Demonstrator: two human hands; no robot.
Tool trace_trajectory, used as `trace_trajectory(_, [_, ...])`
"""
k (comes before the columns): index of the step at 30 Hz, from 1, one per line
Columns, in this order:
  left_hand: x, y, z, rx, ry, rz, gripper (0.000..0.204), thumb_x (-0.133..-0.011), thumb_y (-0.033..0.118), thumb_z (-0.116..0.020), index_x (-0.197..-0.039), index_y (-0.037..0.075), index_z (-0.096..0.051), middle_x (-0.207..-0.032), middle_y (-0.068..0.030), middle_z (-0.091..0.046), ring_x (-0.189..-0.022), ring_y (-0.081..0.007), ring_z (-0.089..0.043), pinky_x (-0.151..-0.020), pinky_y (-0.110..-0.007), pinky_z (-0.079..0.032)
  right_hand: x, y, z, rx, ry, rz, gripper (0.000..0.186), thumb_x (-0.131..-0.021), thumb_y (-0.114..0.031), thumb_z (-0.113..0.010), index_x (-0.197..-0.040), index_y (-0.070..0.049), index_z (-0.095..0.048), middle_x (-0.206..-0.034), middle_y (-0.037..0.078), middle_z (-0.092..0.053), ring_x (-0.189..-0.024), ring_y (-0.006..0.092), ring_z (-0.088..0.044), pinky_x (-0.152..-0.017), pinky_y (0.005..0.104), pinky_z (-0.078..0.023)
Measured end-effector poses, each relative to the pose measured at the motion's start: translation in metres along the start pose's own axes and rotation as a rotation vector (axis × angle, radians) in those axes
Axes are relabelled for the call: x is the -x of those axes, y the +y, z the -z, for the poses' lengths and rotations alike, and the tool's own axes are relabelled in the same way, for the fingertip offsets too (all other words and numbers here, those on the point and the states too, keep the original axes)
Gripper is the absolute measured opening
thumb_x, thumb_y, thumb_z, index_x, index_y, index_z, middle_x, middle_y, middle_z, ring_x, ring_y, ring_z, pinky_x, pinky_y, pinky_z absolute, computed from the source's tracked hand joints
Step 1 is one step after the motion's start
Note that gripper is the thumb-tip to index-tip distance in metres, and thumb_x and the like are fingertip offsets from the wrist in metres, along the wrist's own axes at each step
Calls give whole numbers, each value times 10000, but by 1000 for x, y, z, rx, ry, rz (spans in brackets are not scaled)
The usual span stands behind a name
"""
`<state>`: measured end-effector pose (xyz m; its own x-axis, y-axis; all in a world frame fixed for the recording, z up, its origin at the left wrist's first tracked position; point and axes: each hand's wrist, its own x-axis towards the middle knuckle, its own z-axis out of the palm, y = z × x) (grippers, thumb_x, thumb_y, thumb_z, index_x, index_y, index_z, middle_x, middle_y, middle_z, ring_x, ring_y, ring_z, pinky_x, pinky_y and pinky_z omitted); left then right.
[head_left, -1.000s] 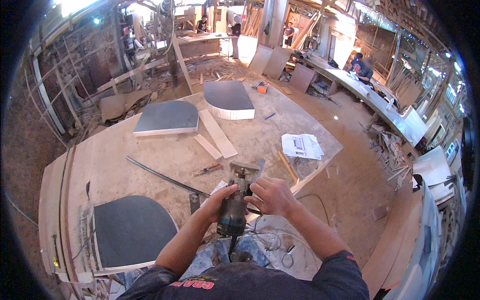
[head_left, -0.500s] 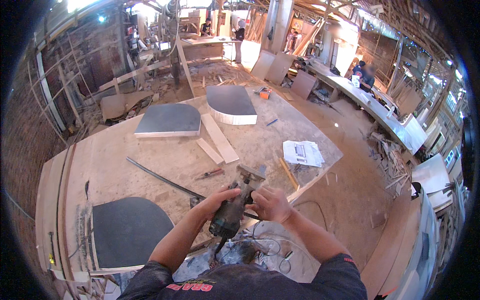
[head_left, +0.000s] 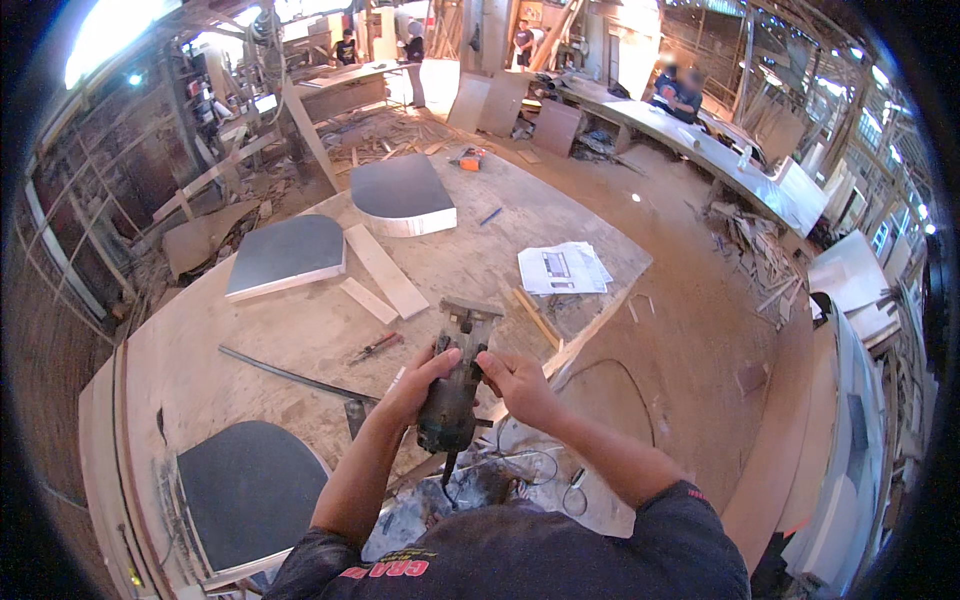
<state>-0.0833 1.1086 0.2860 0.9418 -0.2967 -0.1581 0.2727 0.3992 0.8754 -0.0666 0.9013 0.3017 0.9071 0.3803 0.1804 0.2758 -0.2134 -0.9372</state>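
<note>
A dark trim router (head_left: 452,408) with a flat base at its far end is held in front of my body, over the table's near edge. My left hand (head_left: 424,382) is closed around its left side, thumb on top. My right hand (head_left: 518,388) is closed at the router's right side near the base, fingertips partly hidden. The power cord (head_left: 449,470) runs down from the router's near end. A long dark strip (head_left: 290,372) lies to the left, its near end passing behind my left arm. Beyond it are red-handled pliers (head_left: 377,347).
On the wooden table (head_left: 210,345) sit dark-topped rounded panels (head_left: 402,190), two wood strips (head_left: 385,268), printed sheets (head_left: 562,270), a blue pen (head_left: 490,215) and an orange tool (head_left: 467,158). Another rounded panel (head_left: 250,495) lies near left. A long bench (head_left: 690,150) with people stands far right.
The router has turned from leaning right to pointing nearly straight away from me, both hands still on it. My view has shifted, so the table's contents appear further left.
</note>
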Motion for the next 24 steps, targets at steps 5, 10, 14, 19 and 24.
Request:
trace_trajectory(5, [-11,-11,-6,116,-64,21,555,-970,348,-686,-1379,38,-474,-1089,-190,-674,-773,-323,-729,-662,-455,-653,10,8,6,65,38,66,421,-1080,-335,-551,-884,24,-650,-671,129,-581,-630,222,-537,-624,395,-445])
trace_trajectory(10, [-6,-18,-8,13,-23,-32,542,-971,307,-687,-1380,22,-474,-1086,-165,-677,-811,-277,-730,-679,-434,-652,26,13,-5,13,72,-27,394,-1084,-327,-548,-917,16,-646,-692,92,-600,-634,205,-555,-616,372,-450])
trace_trajectory(14, [1,-12,-13,-21,-20,-37,561,-961,285,-705,-1396,18,-473,-1102,-143,-673,-830,-247,-720,-684,-393,-638,31,12,-10,-322,54,-221,420,-1072,-375,-571,-858,-18,-631,-679,-23,-538,-579,103,-481,-524,300,-365])
trace_trajectory(19, [3,-13,-3,-118,2,-105,576,-948,289,-722,-1391,7,-485,-1118,-118,-657,-838,-213,-702,-675,-363,-627,23,-18,-7,-752,-22,-659,434,-1052,-437,-583,-783,-97,-573,-620,-15,-490,-497,72,-395,-421,252,-228])
trace_trajectory(24, [2,-14,15,25,13,22,544,-945,316,-714,-1341,-2,-517,-1069,-137,-678,-783,-237,-719,-662,-394,-638,11,0,-11,410,168,108,390,-992,-421,-657,-816,-86,-563,-696,77,-572,-551,250,-545,-517,353,-437])
